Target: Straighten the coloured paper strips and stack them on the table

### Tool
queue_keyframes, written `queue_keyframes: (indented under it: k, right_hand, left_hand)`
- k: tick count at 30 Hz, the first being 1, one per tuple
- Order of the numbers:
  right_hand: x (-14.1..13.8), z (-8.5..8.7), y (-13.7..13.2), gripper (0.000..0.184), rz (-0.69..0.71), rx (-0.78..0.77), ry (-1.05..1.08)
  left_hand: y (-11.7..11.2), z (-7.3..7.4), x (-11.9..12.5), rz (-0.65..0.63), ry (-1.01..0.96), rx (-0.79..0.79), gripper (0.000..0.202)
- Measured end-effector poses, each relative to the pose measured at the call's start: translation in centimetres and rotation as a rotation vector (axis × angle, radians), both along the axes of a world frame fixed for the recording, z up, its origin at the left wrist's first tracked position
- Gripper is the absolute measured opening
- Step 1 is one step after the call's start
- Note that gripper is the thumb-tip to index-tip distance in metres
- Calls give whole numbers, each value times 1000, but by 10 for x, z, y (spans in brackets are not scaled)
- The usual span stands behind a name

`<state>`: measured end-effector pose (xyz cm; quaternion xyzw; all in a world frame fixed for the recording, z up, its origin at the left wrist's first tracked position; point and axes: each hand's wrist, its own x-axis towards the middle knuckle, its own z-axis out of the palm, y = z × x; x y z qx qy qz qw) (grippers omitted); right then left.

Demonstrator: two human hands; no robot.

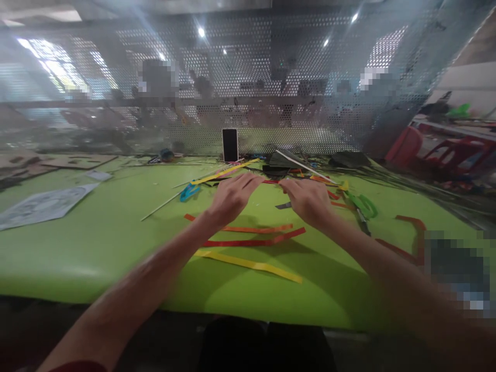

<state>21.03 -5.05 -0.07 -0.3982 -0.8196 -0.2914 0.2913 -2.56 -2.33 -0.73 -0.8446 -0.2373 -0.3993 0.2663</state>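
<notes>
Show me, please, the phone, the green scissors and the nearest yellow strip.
Phone (pixel 230 144): head view, screen centre.
Green scissors (pixel 364 203): head view, handle.
Nearest yellow strip (pixel 248 264): head view, mid-length.

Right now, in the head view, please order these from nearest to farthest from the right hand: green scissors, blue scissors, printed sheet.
1. green scissors, just right of the right hand.
2. blue scissors, left, past the left hand.
3. printed sheet, far left.

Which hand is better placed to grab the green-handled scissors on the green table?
Probably the right. The right hand lies close beside the green-handled scissors; the left hand sits farther away, nearer the blue-handled scissors.
</notes>
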Motion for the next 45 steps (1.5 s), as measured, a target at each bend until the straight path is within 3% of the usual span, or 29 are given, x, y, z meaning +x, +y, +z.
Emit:
queue_keyframes:
  k: [5,8,13,16,21,26,32,37,45]
  right_hand:
    - [6,-2,9,25,-112,24,37]
    - [18,0,17,24,-135,-30,55]
    - [44,-1,34,23,-60,-207,33]
    - [48,-6,40,26,2,-310,13]
    - [37,-15,38,40,43,-414,-84]
    - [29,-15,32,45,106,-546,-157]
    - [23,-22,29,29,164,-605,-143]
    - [19,-26,36,32,144,-775,-139]
    - [19,-23,37,27,155,-935,5]
  left_hand:
    - [11,-4,-4,79,27,19,29]
    - [21,-3,-11,68,47,-57,30]
    - [48,5,-46,-41,84,-285,28]
    - [58,12,-73,-39,30,-414,33]
    - [52,15,-103,9,40,-740,37]
    - [46,4,-115,-88,192,-1105,29]
    - [52,-16,-120,-26,228,-1130,28]
    - [56,-16,-124,-5,177,-1288,39]
    - [60,-17,-128,-32,251,-1332,29]
